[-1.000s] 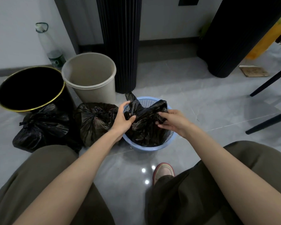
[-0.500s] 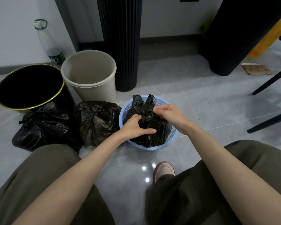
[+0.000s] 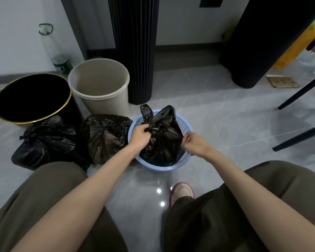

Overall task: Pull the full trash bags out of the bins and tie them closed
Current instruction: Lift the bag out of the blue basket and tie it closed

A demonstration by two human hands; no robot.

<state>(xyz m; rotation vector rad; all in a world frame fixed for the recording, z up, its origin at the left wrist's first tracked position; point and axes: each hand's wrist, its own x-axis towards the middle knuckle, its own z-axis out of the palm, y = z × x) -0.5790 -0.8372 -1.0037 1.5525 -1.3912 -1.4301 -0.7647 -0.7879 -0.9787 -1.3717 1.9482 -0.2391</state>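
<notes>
A black trash bag point(image 3: 162, 140) sits in the blue mesh basket point(image 3: 158, 168) on the floor, its two handle loops sticking up. My left hand point(image 3: 139, 134) grips the gathered neck of this bag on its left side. My right hand point(image 3: 195, 143), blurred by motion, has curled fingers pinching the plastic at the bag's right edge. Two tied black bags point(image 3: 105, 137) point(image 3: 44, 142) lie on the floor to the left of the basket.
A black bin with a gold rim point(image 3: 68, 103) and a beige bin point(image 3: 100, 99) stand behind the tied bags, a plastic bottle point(image 3: 57, 51) behind them. Black ribbed columns point(image 3: 135, 51) point(image 3: 262, 42) rise at the back. Chair legs point(image 3: 298, 137) are at right. My shoe point(image 3: 181, 190) is near the basket.
My hands brought the bag's top together over the basket. The left hand moved up onto the neck; the right hand swung off the top to the bag's right edge.
</notes>
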